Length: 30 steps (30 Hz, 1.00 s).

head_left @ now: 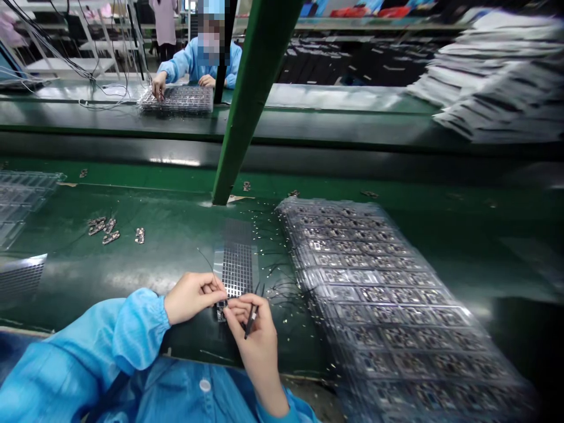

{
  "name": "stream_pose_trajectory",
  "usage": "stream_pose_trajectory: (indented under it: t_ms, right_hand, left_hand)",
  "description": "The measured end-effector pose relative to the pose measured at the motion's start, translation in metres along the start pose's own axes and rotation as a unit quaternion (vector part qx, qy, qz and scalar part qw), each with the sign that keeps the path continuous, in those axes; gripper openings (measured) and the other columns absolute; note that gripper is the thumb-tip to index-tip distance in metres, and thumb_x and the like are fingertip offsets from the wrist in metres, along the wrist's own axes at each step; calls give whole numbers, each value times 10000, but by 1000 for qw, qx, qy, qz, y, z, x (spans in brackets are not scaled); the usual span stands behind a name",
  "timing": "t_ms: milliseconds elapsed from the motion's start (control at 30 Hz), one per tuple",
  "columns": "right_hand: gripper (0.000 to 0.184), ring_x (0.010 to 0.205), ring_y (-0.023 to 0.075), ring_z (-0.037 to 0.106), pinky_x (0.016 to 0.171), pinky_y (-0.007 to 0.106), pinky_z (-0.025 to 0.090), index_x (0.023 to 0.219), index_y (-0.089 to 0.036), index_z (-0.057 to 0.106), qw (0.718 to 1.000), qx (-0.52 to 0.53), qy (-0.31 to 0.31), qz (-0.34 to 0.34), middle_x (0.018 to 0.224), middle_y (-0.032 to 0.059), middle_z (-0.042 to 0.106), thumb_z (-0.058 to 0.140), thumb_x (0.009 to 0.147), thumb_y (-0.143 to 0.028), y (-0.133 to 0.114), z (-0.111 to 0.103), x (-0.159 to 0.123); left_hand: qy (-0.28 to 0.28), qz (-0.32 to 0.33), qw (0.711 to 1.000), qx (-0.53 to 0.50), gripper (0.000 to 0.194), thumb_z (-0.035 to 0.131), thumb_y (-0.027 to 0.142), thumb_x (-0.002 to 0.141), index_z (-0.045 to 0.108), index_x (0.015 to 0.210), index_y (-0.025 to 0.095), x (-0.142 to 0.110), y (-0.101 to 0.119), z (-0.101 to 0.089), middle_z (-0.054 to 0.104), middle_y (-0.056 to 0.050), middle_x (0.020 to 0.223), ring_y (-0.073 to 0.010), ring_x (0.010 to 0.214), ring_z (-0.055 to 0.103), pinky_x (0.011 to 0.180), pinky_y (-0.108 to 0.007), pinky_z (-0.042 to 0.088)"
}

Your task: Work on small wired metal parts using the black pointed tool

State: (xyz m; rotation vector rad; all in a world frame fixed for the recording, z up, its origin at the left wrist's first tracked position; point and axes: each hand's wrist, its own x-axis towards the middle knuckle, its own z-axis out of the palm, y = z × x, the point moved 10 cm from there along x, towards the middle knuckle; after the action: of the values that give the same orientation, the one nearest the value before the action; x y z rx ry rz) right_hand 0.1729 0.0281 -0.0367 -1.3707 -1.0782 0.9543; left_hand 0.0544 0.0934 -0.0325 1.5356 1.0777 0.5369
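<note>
My left hand (194,295) is closed in a pinch on a small dark part (220,311) at the near end of a clear sheet of small black squares (237,267). My right hand (254,335) is curled round black tweezers (250,321), whose tip points at the same small part. Both hands meet near the front edge of the green bench (167,258). Blue sleeves cover both my arms.
A stack of clear trays full of small parts (379,294) lies right of my hands. Several loose metal parts (106,228) sit at the left, more clear trays (17,200) at the far left. A green post (247,100) rises ahead. Across the conveyor another person's hands work at a tray (176,98). White stacks (497,76) stand far right.
</note>
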Motion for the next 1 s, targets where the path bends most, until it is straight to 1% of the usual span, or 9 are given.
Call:
stream_pose_trajectory:
  t_ms: [233, 400, 533, 667, 733, 833, 900, 933, 1000]
  right_hand:
    - [171, 663, 155, 630, 620, 267, 526, 894, -210, 486, 1000, -12, 8, 0, 754, 17, 624, 617, 792, -246, 0, -2, 0]
    - [194, 665, 167, 638, 620, 275, 528, 884, -214, 484, 999, -25, 34, -2, 754, 22, 632, 633, 767, -253, -2, -7, -1]
    - [220, 646, 178, 642, 596, 280, 530, 871, -214, 497, 999, -23, 45, 5, 742, 25, 635, 663, 741, -276, -2, -10, -2]
    - [257, 684, 185, 649, 652, 296, 524, 886, -211, 506, 999, -1, 38, 22, 783, 41, 655, 679, 748, -341, 3, -8, -4]
    - [237, 696, 174, 645, 682, 299, 515, 897, -206, 513, 996, 30, 67, 46, 807, 49, 665, 618, 810, -400, 7, -15, -7]
    - [341, 518, 119, 560, 531, 236, 487, 1003, -207, 527, 978, 135, 134, 83, 649, -6, 608, 436, 894, -516, 11, -32, -14]
    - [450, 420, 92, 449, 394, 186, 411, 1143, -224, 509, 964, 200, 144, 104, 577, -48, 517, 394, 887, -576, 12, -40, -18]
    - [485, 418, 88, 430, 359, 174, 383, 1190, -233, 500, 960, 215, 138, 116, 598, -47, 508, 408, 875, -590, 12, -43, -20]
    - [502, 496, 100, 492, 352, 172, 397, 1200, -232, 525, 959, 211, 124, 144, 723, -2, 564, 466, 850, -586, 15, -48, -25]
  left_hand:
    - [-4, 93, 992, 89, 99, 608, 221, 789, 667, 763, 146, -9, 19, 3, 658, -4, 697, -84, 579, 555, 566, -162, 430]
    - [-8, 79, 989, 125, 96, 598, 225, 790, 657, 818, 155, -9, 17, 7, 642, 3, 692, -85, 563, 546, 545, -162, 425]
    - [-15, 79, 986, 149, 94, 594, 216, 790, 652, 764, 148, -8, 17, 9, 628, 0, 674, -91, 559, 526, 540, -174, 409]
    - [-17, 76, 991, 113, 113, 588, 228, 799, 646, 758, 141, -8, 16, 9, 637, -10, 700, -99, 597, 544, 553, -175, 415]
    - [-4, 73, 994, 85, 130, 584, 244, 804, 643, 757, 138, -6, 16, 5, 645, -17, 729, -103, 623, 557, 564, -176, 421]
    - [25, 48, 997, 54, 147, 579, 262, 806, 638, 762, 135, -4, 11, -7, 646, -14, 727, -102, 628, 559, 579, -182, 426]
    - [34, 32, 998, 48, 151, 566, 264, 813, 633, 777, 133, -3, 8, -14, 640, -5, 711, -100, 625, 554, 593, -187, 427]
    - [29, 26, 998, 49, 155, 558, 264, 818, 629, 782, 132, -2, 7, -16, 638, -2, 709, -99, 627, 553, 598, -189, 427]
    - [-7, 16, 998, 57, 166, 545, 272, 828, 624, 791, 131, -1, 5, -13, 644, -5, 725, -100, 639, 558, 600, -191, 427]
